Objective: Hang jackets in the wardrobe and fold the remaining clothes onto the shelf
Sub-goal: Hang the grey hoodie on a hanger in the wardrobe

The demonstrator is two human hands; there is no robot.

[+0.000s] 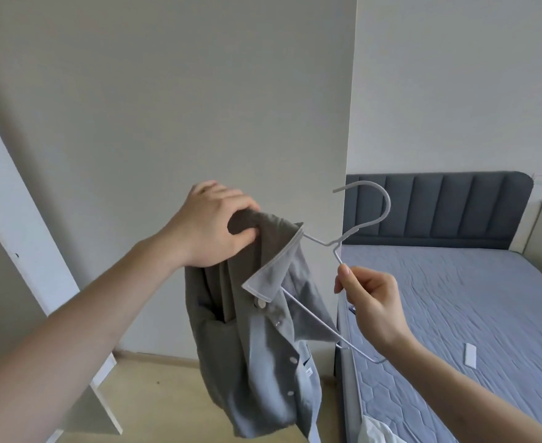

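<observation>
While only one arm of the hanger [343, 251] sits inside the jacket [257, 340], the garment could slide off: its weight hangs bunched below the left hand [212, 225], and if that grip loosens before the far shoulder is seated, the cloth would likely drop to the floor [154, 388]. A second risk, as I judge it, is the hanger's free end snagging the collar and twisting the front crooked. Nearest the jacket, the left hand has its fingers and thumb curled round a bunched fold at the top of the shoulder, holding it up. Right of the jacket, the right hand [372, 302] pinches the thin wire of the hanger between thumb and fingertips, just below the neck, with the remaining fingers loosely curled. The hook points up and left, above the collar. Beyond the jacket stands the pale wardrobe [199, 107] panel, and right of the jacket, farther back, lies the bed [471, 298] with its dark headboard [439, 209].
</observation>
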